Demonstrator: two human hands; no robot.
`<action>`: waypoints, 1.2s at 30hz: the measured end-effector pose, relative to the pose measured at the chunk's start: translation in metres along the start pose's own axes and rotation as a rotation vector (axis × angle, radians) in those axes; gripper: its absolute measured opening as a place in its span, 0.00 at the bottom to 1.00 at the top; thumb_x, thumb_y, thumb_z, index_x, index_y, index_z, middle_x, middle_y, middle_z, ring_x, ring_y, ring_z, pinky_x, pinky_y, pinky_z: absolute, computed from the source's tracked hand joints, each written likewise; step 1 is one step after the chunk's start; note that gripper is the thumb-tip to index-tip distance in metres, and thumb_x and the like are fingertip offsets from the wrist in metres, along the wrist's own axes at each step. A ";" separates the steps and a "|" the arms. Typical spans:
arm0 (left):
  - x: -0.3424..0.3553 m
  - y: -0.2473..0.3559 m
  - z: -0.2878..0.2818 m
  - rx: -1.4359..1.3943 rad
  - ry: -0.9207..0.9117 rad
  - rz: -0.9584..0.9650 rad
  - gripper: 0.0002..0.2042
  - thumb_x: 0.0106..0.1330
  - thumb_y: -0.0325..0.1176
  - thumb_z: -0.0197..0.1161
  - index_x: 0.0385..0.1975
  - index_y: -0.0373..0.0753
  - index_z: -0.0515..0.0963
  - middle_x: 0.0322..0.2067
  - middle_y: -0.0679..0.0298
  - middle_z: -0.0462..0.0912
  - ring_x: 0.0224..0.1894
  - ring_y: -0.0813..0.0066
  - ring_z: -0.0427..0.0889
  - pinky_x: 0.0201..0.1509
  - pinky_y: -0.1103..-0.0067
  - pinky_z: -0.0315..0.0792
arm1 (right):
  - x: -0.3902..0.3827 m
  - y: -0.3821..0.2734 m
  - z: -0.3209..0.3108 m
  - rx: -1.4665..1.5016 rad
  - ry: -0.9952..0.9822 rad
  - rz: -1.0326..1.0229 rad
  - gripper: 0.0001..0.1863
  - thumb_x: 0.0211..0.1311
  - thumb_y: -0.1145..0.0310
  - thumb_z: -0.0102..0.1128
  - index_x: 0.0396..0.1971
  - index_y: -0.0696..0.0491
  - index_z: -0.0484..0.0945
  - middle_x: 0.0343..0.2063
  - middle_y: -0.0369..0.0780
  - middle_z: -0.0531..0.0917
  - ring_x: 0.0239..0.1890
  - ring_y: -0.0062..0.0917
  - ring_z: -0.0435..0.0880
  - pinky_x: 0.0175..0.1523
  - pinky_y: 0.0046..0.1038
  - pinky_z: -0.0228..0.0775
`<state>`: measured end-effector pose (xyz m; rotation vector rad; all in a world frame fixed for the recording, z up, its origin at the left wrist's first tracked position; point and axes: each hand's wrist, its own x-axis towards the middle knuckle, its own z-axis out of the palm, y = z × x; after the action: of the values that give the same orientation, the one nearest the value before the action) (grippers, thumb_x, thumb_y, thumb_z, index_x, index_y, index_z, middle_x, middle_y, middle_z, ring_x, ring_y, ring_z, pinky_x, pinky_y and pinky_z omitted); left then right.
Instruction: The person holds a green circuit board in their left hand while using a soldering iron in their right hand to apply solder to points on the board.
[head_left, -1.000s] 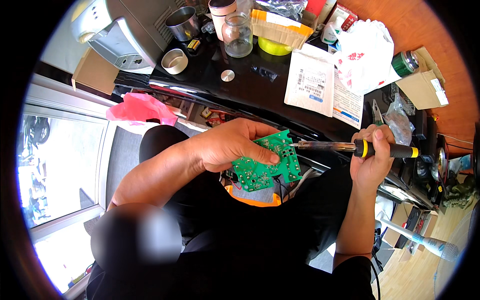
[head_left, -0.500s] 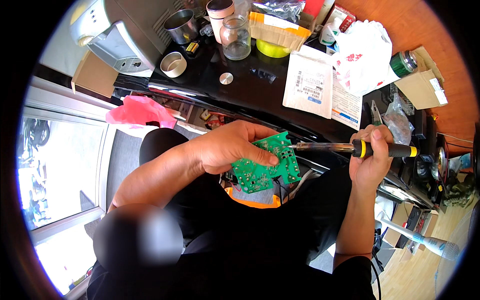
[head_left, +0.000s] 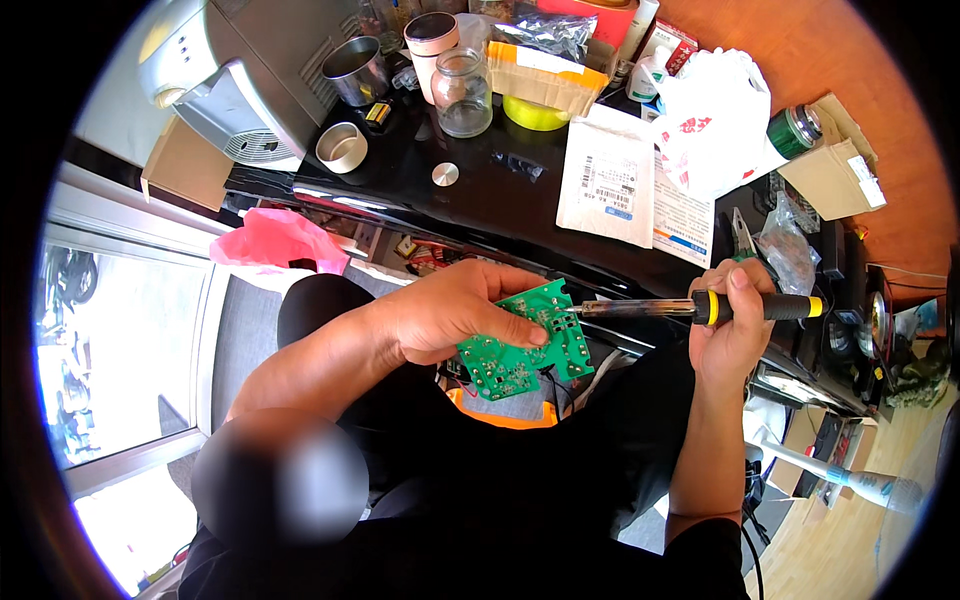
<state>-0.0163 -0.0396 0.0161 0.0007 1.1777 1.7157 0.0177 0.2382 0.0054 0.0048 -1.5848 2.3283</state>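
Note:
My left hand grips a green circuit board by its upper left side, thumb across its face and the other fingers mostly hidden behind. The board is tilted above my lap, its soldered side showing. In my right hand is a soldering iron, its black and yellow handle wrapped by my fingers. The iron lies nearly level, with its long metal barrel pointing left. Its thin tip is at the board's upper right part; whether it touches cannot be made out. Dark and red wires hang below the board.
On the black desk stand a glass jar, a metal cup and a round tin. A paper envelope lies near its front edge, beside a white plastic bag. A pink bag is at the left.
Both hands, with the board and soldering iron, sit slightly lower and further left in the picture. The desk items have shifted a little up and left. Both grips are unchanged.

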 end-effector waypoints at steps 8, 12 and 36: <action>-0.001 0.001 -0.001 -0.029 -0.032 0.000 0.26 0.57 0.24 0.69 0.57 0.29 0.70 0.45 0.59 0.83 0.45 0.74 0.82 0.54 0.78 0.75 | 0.000 0.000 -0.004 0.020 -0.019 -0.009 0.09 0.58 0.70 0.59 0.22 0.56 0.71 0.19 0.38 0.74 0.20 0.18 0.69 0.27 0.19 0.61; 0.000 0.000 -0.003 -0.031 -0.039 0.000 0.27 0.58 0.24 0.68 0.58 0.29 0.69 0.45 0.59 0.83 0.45 0.74 0.83 0.54 0.78 0.75 | 0.000 0.001 0.000 0.006 0.024 -0.025 0.09 0.58 0.70 0.58 0.22 0.56 0.70 0.19 0.38 0.74 0.20 0.18 0.68 0.27 0.19 0.60; 0.003 -0.004 -0.006 -0.019 -0.030 0.006 0.28 0.57 0.23 0.69 0.58 0.28 0.69 0.45 0.58 0.83 0.45 0.73 0.83 0.54 0.77 0.76 | 0.000 0.002 -0.001 -0.029 0.000 -0.041 0.10 0.59 0.69 0.58 0.22 0.56 0.70 0.19 0.39 0.74 0.21 0.18 0.69 0.29 0.21 0.62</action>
<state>-0.0177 -0.0417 0.0093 0.0177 1.1403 1.7265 0.0172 0.2382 0.0038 0.0308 -1.6031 2.2744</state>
